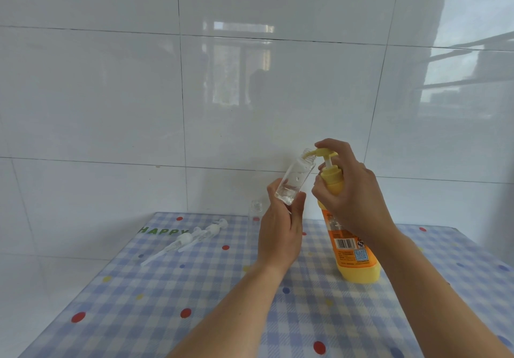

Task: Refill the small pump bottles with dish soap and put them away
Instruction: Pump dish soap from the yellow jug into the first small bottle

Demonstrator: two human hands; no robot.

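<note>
Nearest, low in the view: left forearm [236, 302] and right forearm [434, 288], both bare, reaching up and away over a blue-and-white checked tablecloth [139, 316] scattered with red, yellow and blue dots. Behind everything, a glossy white tiled wall [111, 93].

Far left on the cloth: green lettering [162, 230] spelling HAPPY. Just right of that, near pump top [185, 238] and far pump top [213, 229], both white, loose, lying flat side by side with dip tubes pointing toward the near left. Close together, perhaps touching; cannot tell for sure.

Further right, second small bottle [256, 210]: clear, capless, standing upright near the back edge of the table, partly hidden behind the left hand.

Next, left hand [279, 229], raised above the cloth, fingers and thumb curled round the base of a small clear bottle [294, 179]. Held clear of the table, tilted with the open mouth up and to the right, meeting the spout of the yellow pump [324, 152]. Amount of liquid inside hard to judge.

Right of that, dish soap bottle [350, 252]: tall, orange-yellow, barcode label facing the camera, standing upright on the cloth just beside the left hand.

Farthest right, right hand [350, 188], wrapped over the top of the soap bottle: index finger laid on the pump head, thumb and remaining fingers curled round the neck below.
</note>
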